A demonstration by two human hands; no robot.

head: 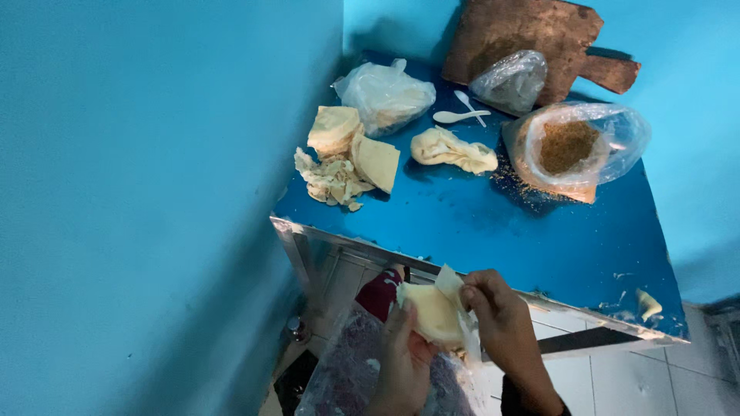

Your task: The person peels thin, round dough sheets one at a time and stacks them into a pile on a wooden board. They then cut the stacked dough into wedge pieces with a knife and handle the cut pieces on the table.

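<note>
Step judged: peeling wrapper. Left hand (405, 358) cups dough (433, 312) near table (539, 239) edge; right hand (501, 323) pinches its wrapper flap (451, 281). Next move calls for steady pull, firm cupping grip.

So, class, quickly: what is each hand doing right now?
Left hand: closed under the pale folded wrapper, holding it.
Right hand: fingers pinching the same wrapper's upper edge.
</note>
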